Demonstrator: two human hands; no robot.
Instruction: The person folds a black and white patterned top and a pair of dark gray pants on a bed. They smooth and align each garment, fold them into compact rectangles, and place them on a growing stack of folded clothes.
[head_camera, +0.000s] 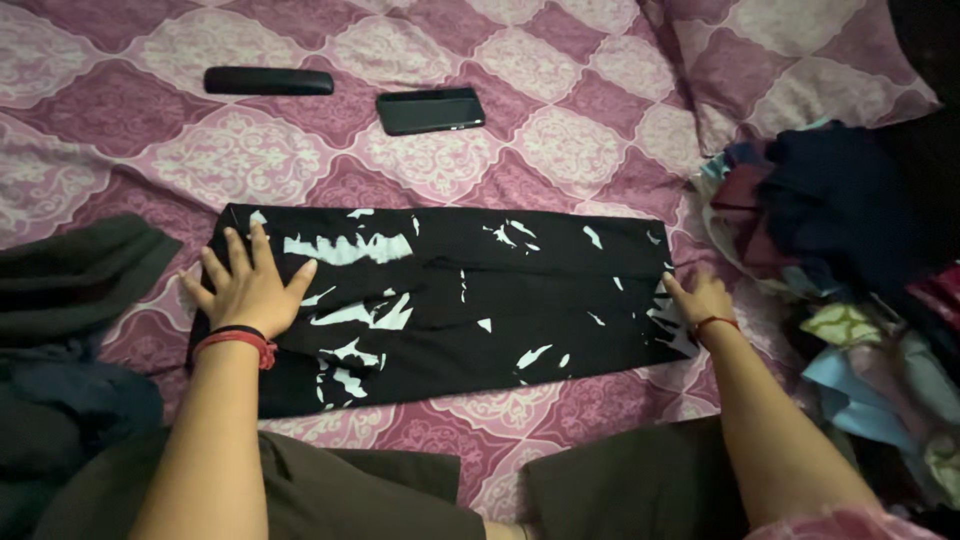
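Pretty ordinary bed scene, looking down at a black garment (450, 305) with white splashy print, folded into a long strip across the pink-and-maroon patterned bedspread (560, 150). Sits dead centre, running from 9 o'clock to 3 o'clock.

Left hand (248, 285) at the 9 o'clock end, palm flat, fingers spread wide, nothing gripped, just pressing down. Probably pinning that end so the cloth stays flat and doesn't slide. Red and black wristbands (238, 343) right behind it.

Right hand (700, 300) over at the 3 o'clock end, resting on the fabric edge. Fingers look curled onto the edge, but can't tell if actually pinching it or just laid on top; too dark there. Thin red thread on that wrist too.

Up at 12 o'clock: a dark phone (430, 110) face up, and a long black case (268, 81) off toward 11, both well clear of the garment. Pillow (790, 60) in matching print at 1 o'clock. Heap of mixed clothes (850, 290) at 3 o'clock, just beside the right hand, handy to reach. Dark folded stuff (70, 280) stacked at 9 o'clock, apart from the heap.
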